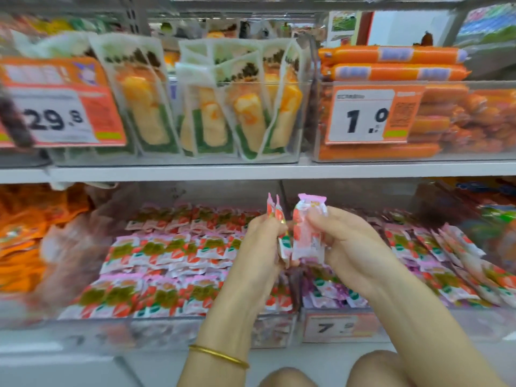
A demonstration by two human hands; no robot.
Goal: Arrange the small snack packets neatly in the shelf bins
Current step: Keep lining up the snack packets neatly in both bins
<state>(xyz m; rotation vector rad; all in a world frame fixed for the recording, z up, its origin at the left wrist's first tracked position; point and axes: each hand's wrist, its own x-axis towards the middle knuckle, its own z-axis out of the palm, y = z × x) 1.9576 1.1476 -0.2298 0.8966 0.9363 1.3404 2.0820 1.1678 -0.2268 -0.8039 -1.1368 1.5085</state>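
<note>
My left hand (259, 247) grips a small upright stack of pink and red snack packets (276, 216), seen edge-on. My right hand (346, 241) pinches one pink and white snack packet (308, 233) right beside that stack, held upright. Both hands hover above the lower shelf's clear bin (167, 321), where several matching packets (167, 263) lie in flat rows. A second clear bin (474, 317) to the right holds more such packets (435, 261), leaning at a slant.
The upper shelf (279, 170) carries clear bins of tall white and green pouches (223, 113) and orange sausages (391, 65), with price tags (363, 113) in front. Orange bags (19, 236) fill the lower left. A price tag (337, 328) fronts the right bin. A gold bangle (217, 356) circles my left wrist.
</note>
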